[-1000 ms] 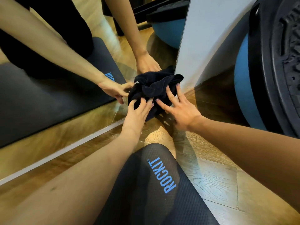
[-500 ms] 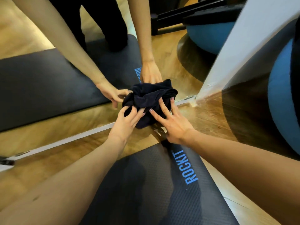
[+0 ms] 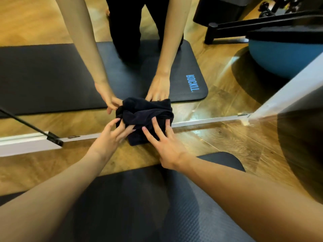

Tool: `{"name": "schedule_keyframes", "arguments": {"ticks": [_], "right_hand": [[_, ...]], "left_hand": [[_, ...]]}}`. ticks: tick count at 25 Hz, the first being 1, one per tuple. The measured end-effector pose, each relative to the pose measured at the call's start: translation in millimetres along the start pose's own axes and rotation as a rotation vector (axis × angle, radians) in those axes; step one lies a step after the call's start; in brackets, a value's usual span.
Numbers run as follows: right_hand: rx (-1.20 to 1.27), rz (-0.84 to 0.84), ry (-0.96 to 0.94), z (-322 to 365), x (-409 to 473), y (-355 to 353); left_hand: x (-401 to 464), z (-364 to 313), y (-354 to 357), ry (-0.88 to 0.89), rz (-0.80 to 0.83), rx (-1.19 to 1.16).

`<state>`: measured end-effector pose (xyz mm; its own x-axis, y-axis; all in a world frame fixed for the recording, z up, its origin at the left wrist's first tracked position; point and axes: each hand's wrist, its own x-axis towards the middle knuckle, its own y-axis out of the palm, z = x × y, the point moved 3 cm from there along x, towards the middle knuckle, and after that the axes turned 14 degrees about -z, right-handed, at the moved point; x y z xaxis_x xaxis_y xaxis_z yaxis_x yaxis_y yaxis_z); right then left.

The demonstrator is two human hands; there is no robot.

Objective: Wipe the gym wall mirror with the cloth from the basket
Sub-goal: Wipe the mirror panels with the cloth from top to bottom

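A bunched dark navy cloth (image 3: 138, 139) lies against the bottom edge of the wall mirror (image 3: 221, 74), low on the wooden floor. My left hand (image 3: 111, 137) presses its left side with spread, slightly bent fingers. My right hand (image 3: 167, 145) lies on its right side with straight, splayed fingers. The mirror shows both arms, the hands and the cloth from the other side. No basket is in view.
I am over a black exercise mat (image 3: 139, 206). The mirror's silver bottom rail (image 3: 209, 120) runs left to right. A white wall corner (image 3: 288, 95) stands at the right, a black strap with a clip (image 3: 53, 137) at the left. A blue ball (image 3: 279, 56) shows in the reflection.
Both hands have slid the cloth to the left along the mirror's bottom edge, away from the white wall corner. The hands keep the same hold on it.
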<state>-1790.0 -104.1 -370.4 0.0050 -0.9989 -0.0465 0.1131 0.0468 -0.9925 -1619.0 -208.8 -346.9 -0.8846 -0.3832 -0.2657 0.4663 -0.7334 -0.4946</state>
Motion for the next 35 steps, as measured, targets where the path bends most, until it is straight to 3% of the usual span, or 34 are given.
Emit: {"name": "schedule_keyframes", "arguments": {"ticks": [7,16,24,27,30,35], "right_hand": [[0.031,0.012,-0.131,90.4,41.7,13.4],[0.053,0.049,-0.234,169.9,80.7,27.0],[0.164,0.046,-0.267,211.7,100.1,25.6],[0.248,-0.071,-0.230,205.2,101.1,18.0],[0.273,-0.176,-0.211,183.5,105.7,7.0],[0.264,-0.087,-0.187,165.7,115.0,-0.9]], "left_hand": [[-74.4,12.6,69.8,-0.055,0.161,-0.061],[-138.6,29.7,127.6,-0.101,0.254,-0.065],[-170.1,34.3,154.5,-0.184,0.291,-0.225],[-167.9,34.5,147.8,-0.215,0.239,-0.391],[-161.2,36.1,141.0,-0.343,0.037,-0.594],[-132.3,41.3,123.8,-0.675,-0.140,-0.863]]}}
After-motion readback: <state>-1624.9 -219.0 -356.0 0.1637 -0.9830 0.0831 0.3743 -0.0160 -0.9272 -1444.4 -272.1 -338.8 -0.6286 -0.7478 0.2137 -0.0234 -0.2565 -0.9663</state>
